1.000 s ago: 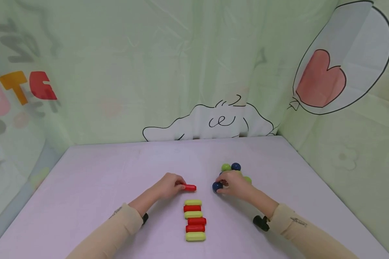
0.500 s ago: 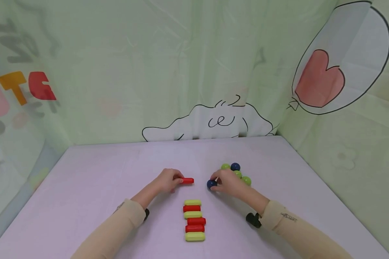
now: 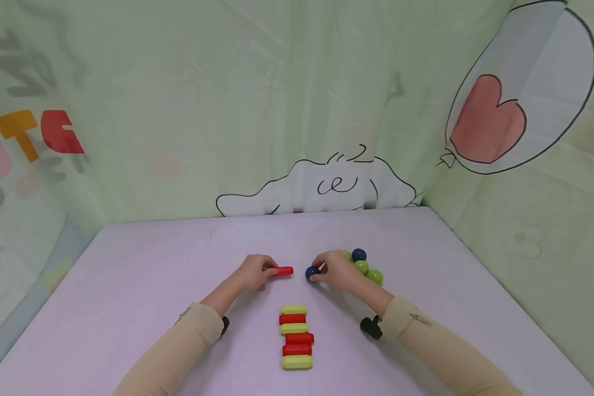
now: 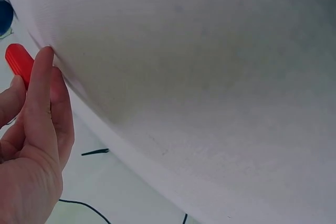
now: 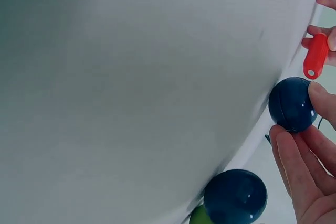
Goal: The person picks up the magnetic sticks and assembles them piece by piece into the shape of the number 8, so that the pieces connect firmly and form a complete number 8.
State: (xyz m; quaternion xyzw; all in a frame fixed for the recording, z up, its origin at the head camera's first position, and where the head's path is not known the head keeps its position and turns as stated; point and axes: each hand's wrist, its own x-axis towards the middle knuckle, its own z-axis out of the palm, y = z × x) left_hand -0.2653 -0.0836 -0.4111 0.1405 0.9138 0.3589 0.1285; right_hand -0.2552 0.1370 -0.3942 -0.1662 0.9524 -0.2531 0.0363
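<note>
Between thumb and fingers, my left hand (image 3: 252,273) pinches a red ridged stick (image 3: 284,271), whose free end points right; the left wrist view shows the same red stick (image 4: 20,61) at its left edge. My right hand (image 3: 340,269) pinches a dark blue ball (image 3: 312,274). A small gap separates the stick from this ball. In the right wrist view the held ball (image 5: 292,103) sits between thumb and fingertips, and a hole shows in the end of the red stick (image 5: 316,57).
Several green balls (image 3: 374,276) and another blue ball (image 3: 358,254) lie behind and beside the right hand. Nearer the front, a column of yellow sticks (image 3: 297,362) and red sticks (image 3: 299,339) lies on the pale table (image 3: 143,286). A printed curtain (image 3: 203,110) stands behind.
My right hand has carried the blue ball leftward and slightly away, toward the red stick. My left hand has moved the stick a little left and farther back. The column stays put.
</note>
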